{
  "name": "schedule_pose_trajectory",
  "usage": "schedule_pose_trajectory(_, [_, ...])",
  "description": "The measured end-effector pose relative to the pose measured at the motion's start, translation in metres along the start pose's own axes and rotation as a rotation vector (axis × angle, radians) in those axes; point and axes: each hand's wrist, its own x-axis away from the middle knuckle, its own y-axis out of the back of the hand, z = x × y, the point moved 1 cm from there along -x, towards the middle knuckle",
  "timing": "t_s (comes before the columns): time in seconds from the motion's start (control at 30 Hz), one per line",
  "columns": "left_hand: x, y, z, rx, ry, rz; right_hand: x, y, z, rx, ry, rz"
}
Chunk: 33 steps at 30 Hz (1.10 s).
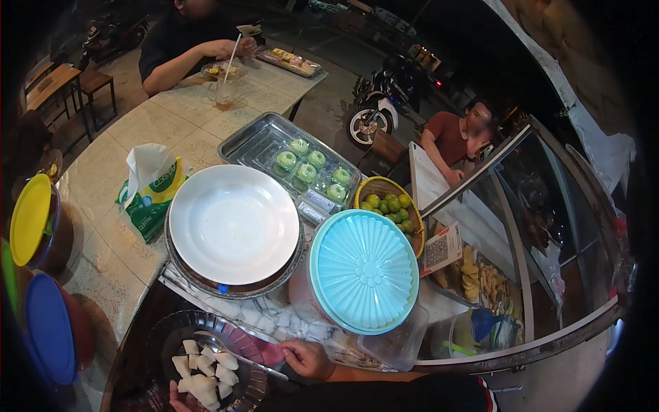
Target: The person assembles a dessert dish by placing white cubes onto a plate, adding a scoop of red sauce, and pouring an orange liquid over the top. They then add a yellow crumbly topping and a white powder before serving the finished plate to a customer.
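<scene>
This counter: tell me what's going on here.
The left hand is by white food pieces on a dark ribbed plate. The right hand is at a pink item by the plate's edge; its grip is unclear. Beyond stand a white dish and a turquoise-lidded container. A person in a dark top is across the counter.

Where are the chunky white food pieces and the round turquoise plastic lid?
Chunky white food pieces (204, 389): head view, on one large piece.
Round turquoise plastic lid (371, 265): head view, on its flower-shaped middle.

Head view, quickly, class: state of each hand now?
Left hand: partly in frame, by the plate; cannot tell.
Right hand: curled at a pink thing; hold unclear.
</scene>
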Motion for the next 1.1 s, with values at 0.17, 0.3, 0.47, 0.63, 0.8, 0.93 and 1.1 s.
schedule_pose_trajectory(0.17, [-0.002, 0.024, 0.008, 0.034, -0.125, 0.191, -0.001, -0.002, -0.001, 0.0, 0.013, 0.04])
schedule_pose_trajectory(0.3, [0.038, 0.004, -0.036, 0.106, -0.126, -0.063, 0.003, -0.008, -0.009, 0.123, 0.066, 0.039])
schedule_pose_trajectory(0.47, [0.075, 0.06, -0.06, 0.195, -0.113, -0.093, 0.014, -0.019, -0.03, 0.066, 0.063, 0.025])
schedule_pose_trajectory(0.63, [0.151, 0.141, -0.104, 0.324, -0.192, -0.132, 0.025, -0.023, 0.012, -0.203, 0.011, -0.025])
schedule_pose_trajectory(0.8, [0.203, 0.274, -0.107, 0.341, -0.366, -0.183, 0.078, -0.07, 0.16, -0.45, 0.213, -0.102])
schedule_pose_trajectory(0.93, [0.256, 0.37, -0.13, 0.376, -0.406, -0.272, 0.14, -0.134, 0.241, -0.38, 0.491, 0.096])
schedule_pose_trajectory(1.1, [0.302, 0.476, -0.143, 0.466, -0.46, -0.42, 0.187, -0.205, 0.331, -0.479, 0.349, 0.275])
